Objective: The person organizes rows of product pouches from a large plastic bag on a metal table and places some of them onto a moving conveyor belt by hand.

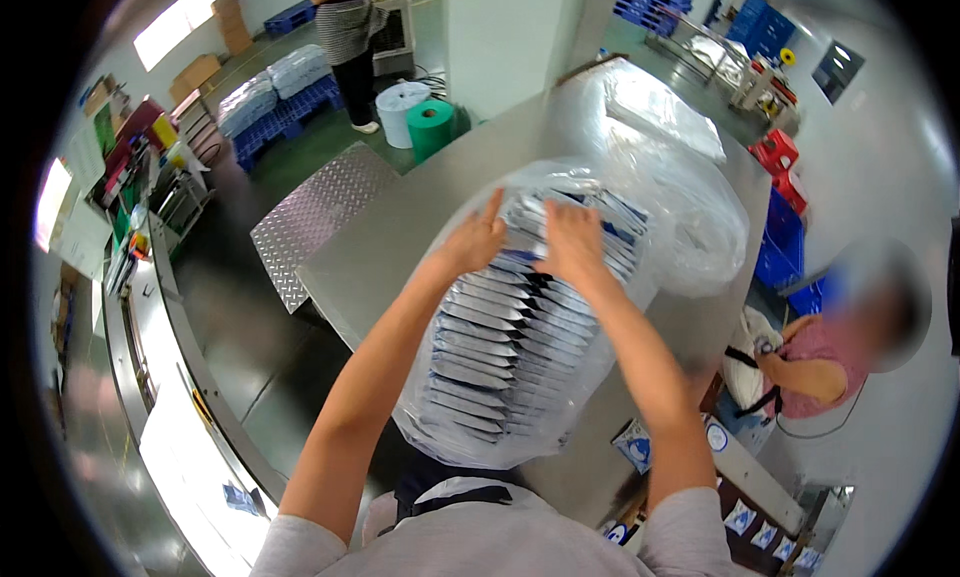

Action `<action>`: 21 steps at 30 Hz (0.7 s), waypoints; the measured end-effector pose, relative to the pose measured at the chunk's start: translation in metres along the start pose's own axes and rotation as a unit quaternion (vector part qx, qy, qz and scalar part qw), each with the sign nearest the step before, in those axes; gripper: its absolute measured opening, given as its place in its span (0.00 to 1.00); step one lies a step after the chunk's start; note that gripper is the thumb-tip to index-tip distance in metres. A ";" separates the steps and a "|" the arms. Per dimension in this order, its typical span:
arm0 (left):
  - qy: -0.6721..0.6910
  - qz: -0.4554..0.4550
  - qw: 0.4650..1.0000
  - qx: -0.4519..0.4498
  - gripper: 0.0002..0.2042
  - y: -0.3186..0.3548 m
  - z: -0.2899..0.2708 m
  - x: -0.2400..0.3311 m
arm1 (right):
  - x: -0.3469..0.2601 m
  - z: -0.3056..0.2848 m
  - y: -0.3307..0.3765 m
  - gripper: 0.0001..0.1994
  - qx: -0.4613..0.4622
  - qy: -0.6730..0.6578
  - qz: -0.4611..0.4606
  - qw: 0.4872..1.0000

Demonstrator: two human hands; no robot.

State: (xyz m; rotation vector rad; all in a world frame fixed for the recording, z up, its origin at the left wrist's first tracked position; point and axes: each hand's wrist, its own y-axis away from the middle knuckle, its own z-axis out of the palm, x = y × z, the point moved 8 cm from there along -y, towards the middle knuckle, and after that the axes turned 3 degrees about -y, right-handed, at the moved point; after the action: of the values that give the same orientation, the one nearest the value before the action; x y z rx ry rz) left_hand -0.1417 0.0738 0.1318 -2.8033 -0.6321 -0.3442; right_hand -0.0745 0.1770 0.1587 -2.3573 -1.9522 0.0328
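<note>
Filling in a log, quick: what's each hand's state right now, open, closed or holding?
Left hand: index finger extended; whether it holds anything can't be told.
Right hand: bent down at the packets; its grip can't be told.

A clear plastic bag (590, 392) lies on the metal table (370, 237), filled with rows of pale packets (475, 339). Over the table, the left hand (478, 239), index finger extended, and the right hand (572, 239), fingers bent, are at the packets farthest from the wearer; whether either grips one is unclear. Beyond the table stand a green roll (430, 127) and a white roll (400, 112). Left of it is a textured metal plate (320, 217); right of it, a person in pink (822, 362).
</note>
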 end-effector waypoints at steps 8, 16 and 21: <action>0.147 -0.082 0.985 0.046 0.15 0.028 -0.048 0.016 | -0.045 0.069 -0.029 0.49 -0.093 -0.088 -0.067 0.989; -0.030 0.027 0.998 0.058 0.24 0.010 0.042 0.012 | -0.036 0.105 -0.021 0.46 -0.137 -0.081 -0.059 0.986; -0.044 -0.053 0.997 0.036 0.24 0.004 0.056 0.017 | -0.010 0.081 -0.008 0.40 -0.095 -0.238 -0.103 0.961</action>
State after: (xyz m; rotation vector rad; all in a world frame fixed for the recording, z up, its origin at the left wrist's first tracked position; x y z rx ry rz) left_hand -0.1150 0.0934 0.0829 -2.7340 -0.7979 -0.2134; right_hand -0.0893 0.1728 0.0786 -2.4154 -2.5104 0.4607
